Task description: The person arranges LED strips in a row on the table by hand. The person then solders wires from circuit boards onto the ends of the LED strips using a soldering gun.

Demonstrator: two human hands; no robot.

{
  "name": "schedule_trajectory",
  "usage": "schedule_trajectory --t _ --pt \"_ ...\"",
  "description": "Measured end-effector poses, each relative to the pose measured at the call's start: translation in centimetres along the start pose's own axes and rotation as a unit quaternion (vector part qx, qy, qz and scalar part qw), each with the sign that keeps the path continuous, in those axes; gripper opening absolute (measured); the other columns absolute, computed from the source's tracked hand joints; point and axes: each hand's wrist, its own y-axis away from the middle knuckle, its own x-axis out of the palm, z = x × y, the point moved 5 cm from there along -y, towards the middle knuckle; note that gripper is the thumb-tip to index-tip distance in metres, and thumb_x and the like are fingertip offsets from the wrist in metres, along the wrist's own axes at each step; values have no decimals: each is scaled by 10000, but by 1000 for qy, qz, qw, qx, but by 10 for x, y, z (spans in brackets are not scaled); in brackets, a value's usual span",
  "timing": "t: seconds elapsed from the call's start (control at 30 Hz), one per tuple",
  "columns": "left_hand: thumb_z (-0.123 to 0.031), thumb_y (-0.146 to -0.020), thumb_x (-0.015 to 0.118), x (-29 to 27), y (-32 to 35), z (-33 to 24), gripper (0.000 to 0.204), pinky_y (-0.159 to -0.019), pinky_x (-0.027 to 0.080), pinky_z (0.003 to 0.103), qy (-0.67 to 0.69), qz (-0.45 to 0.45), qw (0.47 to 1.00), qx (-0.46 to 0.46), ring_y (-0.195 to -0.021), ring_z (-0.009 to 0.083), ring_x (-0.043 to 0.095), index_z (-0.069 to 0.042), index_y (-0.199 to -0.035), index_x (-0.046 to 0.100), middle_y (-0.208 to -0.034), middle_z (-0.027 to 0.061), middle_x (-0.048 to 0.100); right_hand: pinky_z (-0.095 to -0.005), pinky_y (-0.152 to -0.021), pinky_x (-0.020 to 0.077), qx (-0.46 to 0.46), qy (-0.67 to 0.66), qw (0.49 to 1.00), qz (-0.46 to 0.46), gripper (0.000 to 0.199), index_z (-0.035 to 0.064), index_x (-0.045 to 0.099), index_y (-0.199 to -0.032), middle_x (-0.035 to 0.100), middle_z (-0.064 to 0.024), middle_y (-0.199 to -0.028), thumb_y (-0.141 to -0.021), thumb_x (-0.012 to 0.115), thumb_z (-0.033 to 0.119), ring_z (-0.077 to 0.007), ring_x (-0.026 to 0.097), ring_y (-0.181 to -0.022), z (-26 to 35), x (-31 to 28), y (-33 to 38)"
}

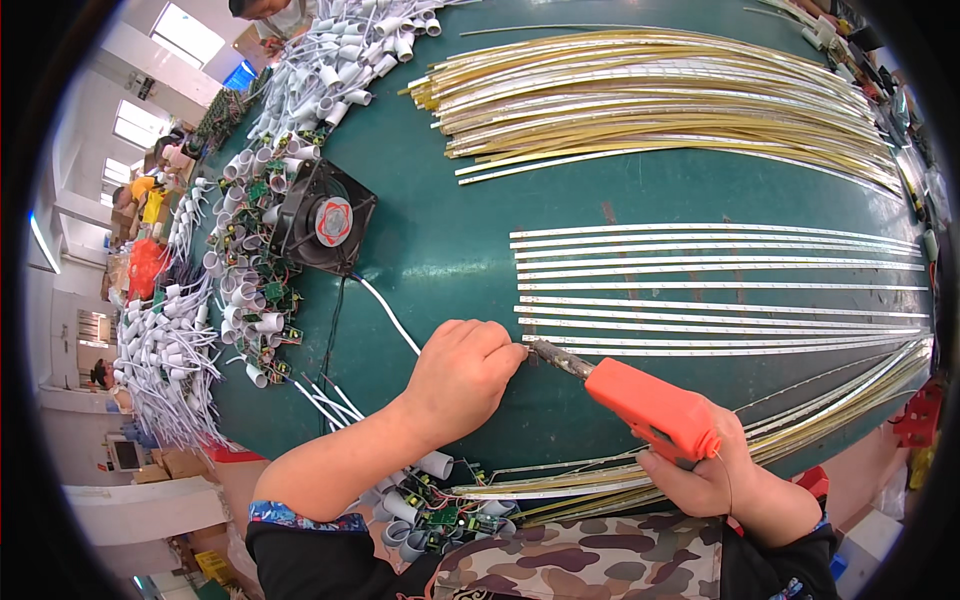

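Note:
My right hand (715, 470) is wrapped round the handle of a red soldering gun (650, 405). Its dark metal tip (562, 358) points left, at the left end of the lowest strip in a row of thin white LED strips (720, 309). Right by that tip is my left hand (462, 375), closed, thumb and forefinger pinched at the strip's end. What the pinch holds is too small to make out. A white cable (390, 310) runs from beside the fan and passes out of sight behind my left hand.
A black square fan (325, 220) stands on the green table (430, 230). Left of it are heaped grey-white cups with circuit boards (245, 290) and white cables. A big bundle of strips (650, 100) lies at the back, another (820, 420) near my right arm. People sit further off.

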Motion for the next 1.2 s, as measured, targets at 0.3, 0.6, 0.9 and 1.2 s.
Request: schedule_trajectory --t 0.3,0.6,0.9,1.2 --pt "6 -718 671 2 0 0 155 -688 462 379 -6 9 1000 -2 -750 250 587 -48 -861 650 -812 50 567 -373 -744 543 11 -5 1000 14 521 -35 516 -1249 658 -174 -1021 -768 698 49 -327 676 -848 4 -2 -3" --pt "6 -721 675 0 0 0 166 -696 463 383 2 12 1000 -2 -762 250 586 -42 -879 655 -821 51 568 -369 -722 539 7 -2 1000 3 542 -39 507 -1261 648 -169 -1038 -769 709 62 -322 673 -815 2 -7 4" --pt "9 -719 670 2 -1 0 174 -695 462 385 -2 24 1000 -1 -762 254 583 -38 -885 647 -829 58 565 -376 -726 540 -6 17 1000 2 526 -40 516 -1248 657 -157 -981 -765 702 55 -322 665 -816 6 -2 -3" --pt "12 -720 662 2 -1 0 162 -689 461 381 -5 24 1000 0 -752 254 576 -33 -874 642 -817 60 553 -375 -721 540 14 1 1000 10 512 -25 522 -1243 653 -161 -982 -767 697 50 -331 664 -819 5 0 -3"
